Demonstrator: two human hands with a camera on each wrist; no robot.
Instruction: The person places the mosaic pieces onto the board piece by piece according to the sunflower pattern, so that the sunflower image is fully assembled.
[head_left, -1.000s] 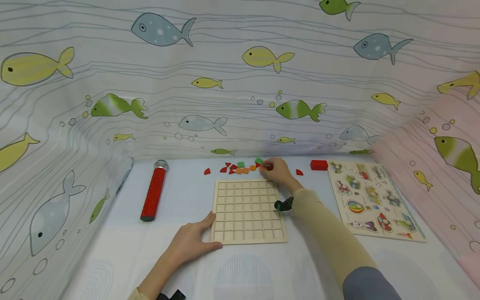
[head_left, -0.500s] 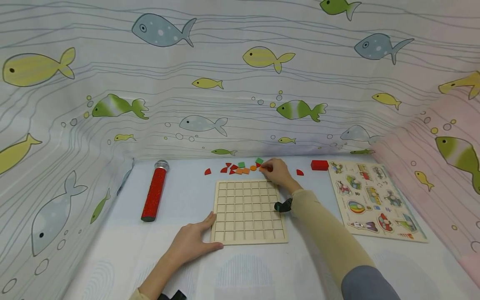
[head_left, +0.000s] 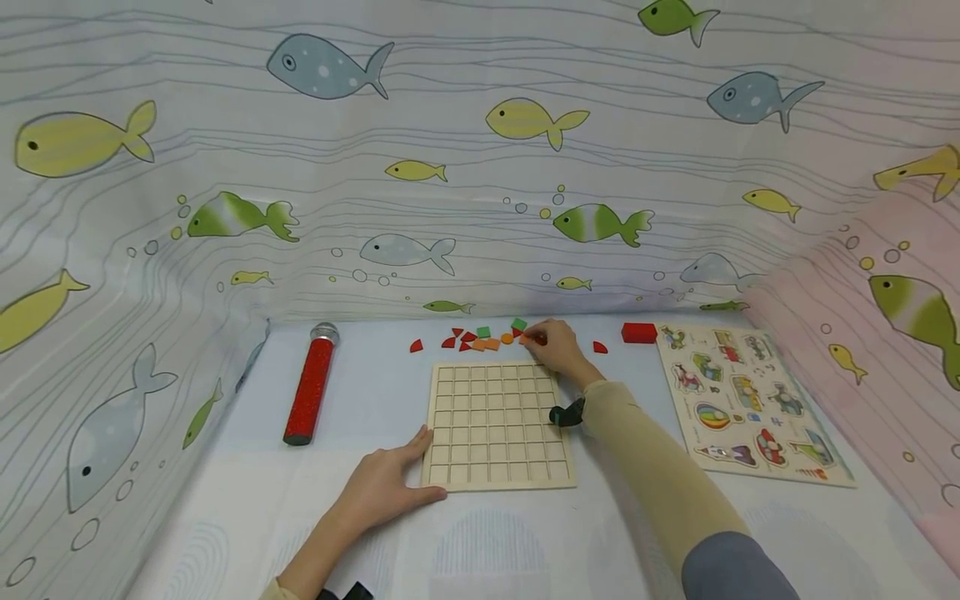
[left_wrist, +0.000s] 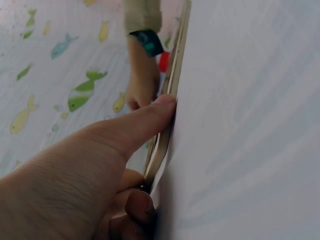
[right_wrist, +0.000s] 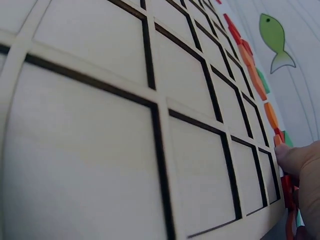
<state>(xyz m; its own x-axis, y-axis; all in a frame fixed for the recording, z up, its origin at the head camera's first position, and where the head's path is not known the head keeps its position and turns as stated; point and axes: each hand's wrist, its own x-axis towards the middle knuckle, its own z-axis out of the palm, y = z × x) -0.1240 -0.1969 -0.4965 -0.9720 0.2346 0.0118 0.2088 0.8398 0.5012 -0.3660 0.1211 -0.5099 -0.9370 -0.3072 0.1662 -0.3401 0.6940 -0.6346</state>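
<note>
A square wooden grid board (head_left: 498,425) lies in the middle of the table. My left hand (head_left: 386,483) is at its near left corner, index finger along the left side and thumb on the near edge; in the left wrist view the thumb (left_wrist: 145,122) presses the edge. Beyond the far right corner my right hand (head_left: 557,346) reaches down among small flat pieces, fingers bent. Its fingertips touch an orange piece (head_left: 523,339); a red piece (right_wrist: 287,192) shows under the hand in the right wrist view. Whether they pinch a piece is hidden.
Loose red, orange and green pieces, among them an orange disc (head_left: 507,339) and a green square (head_left: 519,324), lie behind the board. A red microphone (head_left: 309,392) lies left. A red block (head_left: 639,333) and a picture puzzle board (head_left: 750,408) are at right. Fish-print cloth surrounds the table.
The right hand has shifted very slightly, and an orange piece now shows at its fingertips. The left hand and the board keep their places. The head view has tilted slightly.
</note>
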